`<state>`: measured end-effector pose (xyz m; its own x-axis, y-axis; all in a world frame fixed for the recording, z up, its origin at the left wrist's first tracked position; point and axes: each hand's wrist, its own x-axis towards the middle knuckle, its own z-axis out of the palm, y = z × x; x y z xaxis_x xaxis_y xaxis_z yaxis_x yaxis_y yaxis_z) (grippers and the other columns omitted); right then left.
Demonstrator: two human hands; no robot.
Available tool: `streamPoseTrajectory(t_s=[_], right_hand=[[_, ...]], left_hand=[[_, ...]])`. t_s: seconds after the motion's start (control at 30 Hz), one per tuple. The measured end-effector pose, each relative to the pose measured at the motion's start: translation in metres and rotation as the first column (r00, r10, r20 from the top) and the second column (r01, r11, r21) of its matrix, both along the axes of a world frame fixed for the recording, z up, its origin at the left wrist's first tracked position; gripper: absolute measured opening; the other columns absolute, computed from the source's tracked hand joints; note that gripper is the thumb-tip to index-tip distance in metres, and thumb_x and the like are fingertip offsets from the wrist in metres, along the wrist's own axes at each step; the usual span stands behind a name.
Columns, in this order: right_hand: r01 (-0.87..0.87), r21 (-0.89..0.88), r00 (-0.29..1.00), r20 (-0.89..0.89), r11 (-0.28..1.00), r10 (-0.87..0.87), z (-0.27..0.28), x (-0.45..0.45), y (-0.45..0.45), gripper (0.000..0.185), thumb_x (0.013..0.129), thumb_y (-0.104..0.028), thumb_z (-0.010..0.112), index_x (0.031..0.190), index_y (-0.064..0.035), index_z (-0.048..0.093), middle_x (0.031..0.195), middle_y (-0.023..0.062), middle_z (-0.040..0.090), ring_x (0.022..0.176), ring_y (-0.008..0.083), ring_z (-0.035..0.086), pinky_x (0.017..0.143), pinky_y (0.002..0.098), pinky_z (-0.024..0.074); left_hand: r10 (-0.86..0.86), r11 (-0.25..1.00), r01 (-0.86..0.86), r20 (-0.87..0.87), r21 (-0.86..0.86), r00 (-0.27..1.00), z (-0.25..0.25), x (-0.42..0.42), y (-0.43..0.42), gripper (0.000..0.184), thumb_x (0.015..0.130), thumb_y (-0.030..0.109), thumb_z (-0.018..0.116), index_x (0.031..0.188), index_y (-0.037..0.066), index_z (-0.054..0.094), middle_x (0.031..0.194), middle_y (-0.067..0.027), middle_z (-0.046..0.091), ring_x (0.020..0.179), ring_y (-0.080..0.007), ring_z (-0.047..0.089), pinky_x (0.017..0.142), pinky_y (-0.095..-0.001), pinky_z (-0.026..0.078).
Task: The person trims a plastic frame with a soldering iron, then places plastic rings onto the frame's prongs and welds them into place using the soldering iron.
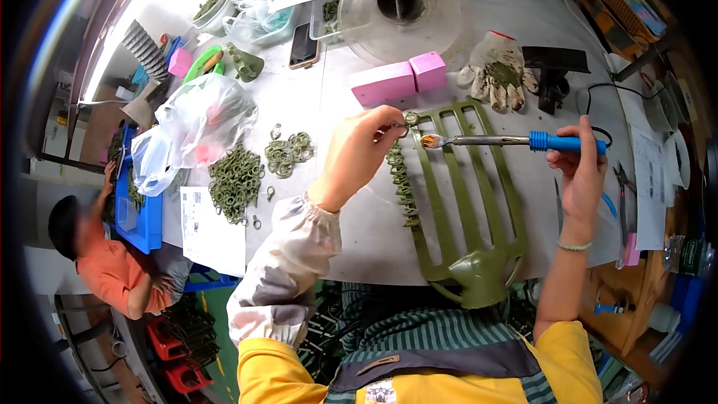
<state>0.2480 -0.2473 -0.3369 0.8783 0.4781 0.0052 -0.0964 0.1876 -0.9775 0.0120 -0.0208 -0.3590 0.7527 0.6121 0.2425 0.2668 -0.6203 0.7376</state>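
Tool handle [553,141] right of center is super bright blue, slatted frame [511,198] in the middle's olive green. Bubblegum pink blocks [383,84] up top, orange shirt [112,280] lower left, green-and-dark striped cloth [419,337] bottom center.

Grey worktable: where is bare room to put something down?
Bare patches: between the rectangular black phone and the smaller olive ring heap; between the pale left sleeve and the green slotted frame. Crowded: left, around the white plastic bag.
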Motion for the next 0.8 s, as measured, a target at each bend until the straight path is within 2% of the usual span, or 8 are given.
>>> streamPoseTrajectory(t_s=[0.13, 0.23, 0.43, 0.63, 0.67, 0.73, 0.8], right_hand=[[-0.016, -0.006, 0.999, -0.032, 1.000, 0.016, -0.013, 0.006, 0.004, 0.041, 0.096, -0.040, 0.066, 0.089, 0.0008, 0.070, 0.067, 0.0098, 0.069, 0.057, 0.0150, 0.069, 0.055, 0.0255, 0.0580], [-0.017, 0.007, 0.998, -0.063, 1.000, 0.018, -0.019, 0.006, 0.012, 0.041, 0.096, -0.039, 0.066, 0.088, 0.0007, 0.070, 0.068, 0.0094, 0.069, 0.058, 0.0155, 0.069, 0.054, 0.0257, 0.0584], [-0.038, 0.041, 0.996, -0.081, 0.998, 0.042, -0.019, 0.001, 0.022, 0.041, 0.095, -0.039, 0.068, 0.086, 0.0009, 0.070, 0.069, 0.0092, 0.069, 0.056, 0.0159, 0.069, 0.052, 0.0259, 0.0582], [0.013, -0.011, 1.000, 0.001, 1.000, -0.013, -0.003, 0.006, 0.001, 0.039, 0.096, -0.038, 0.067, 0.086, -0.0002, 0.070, 0.069, 0.0081, 0.069, 0.056, 0.0143, 0.069, 0.051, 0.0247, 0.0570], [0.007, 0.003, 1.000, 0.000, 1.000, -0.007, -0.003, 0.006, -0.001, 0.039, 0.096, -0.038, 0.067, 0.087, -0.0003, 0.070, 0.069, 0.0079, 0.069, 0.056, 0.0140, 0.069, 0.051, 0.0244, 0.0567], [-0.006, 0.023, 1.000, -0.009, 1.000, 0.007, -0.003, 0.007, -0.003, 0.039, 0.096, -0.037, 0.067, 0.088, 0.0001, 0.070, 0.070, 0.0071, 0.069, 0.056, 0.0138, 0.068, 0.050, 0.0242, 0.0560], [-0.026, 0.040, 0.999, -0.023, 0.999, 0.027, -0.003, 0.007, -0.006, 0.039, 0.096, -0.037, 0.067, 0.088, 0.0002, 0.070, 0.070, 0.0072, 0.069, 0.055, 0.0138, 0.068, 0.050, 0.0243, 0.0559]], left_hand=[[-0.016, 0.951, 0.023, -0.025, 0.309, 1.000, -0.013, 0.021, 0.000, 0.015, 0.083, 0.007, 0.077, 0.097, 0.009, 0.072, 0.088, -0.0055, 0.070, 0.085, -0.0210, 0.065, 0.072, -0.0322, 0.054], [-0.038, 0.919, 0.061, -0.067, 0.390, 0.997, -0.022, 0.030, 0.005, 0.015, 0.081, 0.010, 0.077, 0.095, 0.012, 0.073, 0.086, -0.0050, 0.070, 0.088, -0.0236, 0.062, 0.074, -0.0352, 0.053], [-0.051, 0.891, 0.093, -0.105, 0.444, 0.993, -0.025, 0.036, 0.008, 0.014, 0.080, 0.012, 0.078, 0.093, 0.012, 0.073, 0.085, -0.0047, 0.070, 0.090, -0.0250, 0.063, 0.079, -0.0369, 0.052], [-0.097, 0.873, 0.127, -0.088, 0.472, 0.991, -0.024, 0.034, 0.012, 0.015, 0.079, 0.011, 0.078, 0.093, 0.010, 0.073, 0.084, -0.0049, 0.070, 0.090, -0.0254, 0.062, 0.078, -0.0371, 0.052], [-0.130, 0.859, 0.150, -0.074, 0.489, 0.989, -0.024, 0.032, 0.015, 0.014, 0.082, 0.013, 0.078, 0.095, 0.010, 0.073, 0.085, -0.0042, 0.071, 0.087, -0.0211, 0.063, 0.076, -0.0341, 0.051], [-0.028, 0.976, 0.022, 0.024, 0.215, 0.999, -0.013, 0.019, 0.025, 0.015, 0.086, 0.015, 0.076, 0.099, 0.009, 0.073, 0.088, -0.0041, 0.072, 0.087, -0.0182, 0.064, 0.076, -0.0315, 0.051], [0.130, 0.991, -0.127, 0.084, -0.035, 0.988, -0.014, -0.004, 0.054, 0.020, 0.092, 0.020, 0.073, 0.106, 0.007, 0.072, 0.095, -0.0049, 0.075, 0.087, -0.0149, 0.067, 0.077, -0.0281, 0.051]])
